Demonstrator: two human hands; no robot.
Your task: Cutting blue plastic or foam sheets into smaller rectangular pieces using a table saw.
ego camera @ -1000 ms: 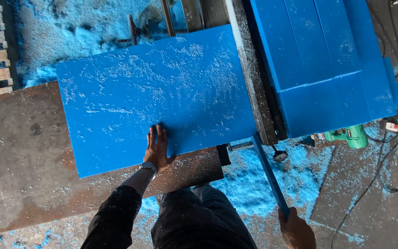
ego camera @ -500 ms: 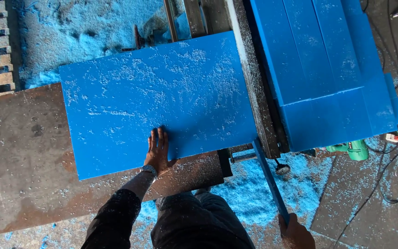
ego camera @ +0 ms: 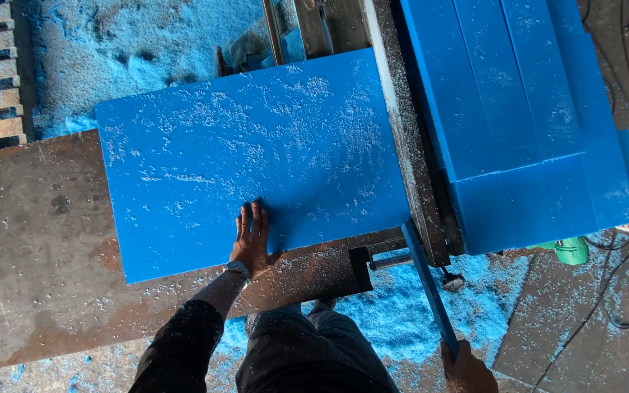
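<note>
My left hand (ego camera: 251,239) lies flat on the sheet (ego camera: 256,160), right hand (ego camera: 467,367) grips the strip (ego camera: 427,291); shavings could let the sheet slip off the counter (ego camera: 38,262) edge.

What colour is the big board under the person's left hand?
Bright blue, dusted with pale shavings; the board shows best in the head view.

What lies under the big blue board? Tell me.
The big blue board lies on a rusty metal table, left hand flat on its near edge. Pale shavings dust its top. The table surface beneath it is covered, so anything there cannot be seen.
</note>
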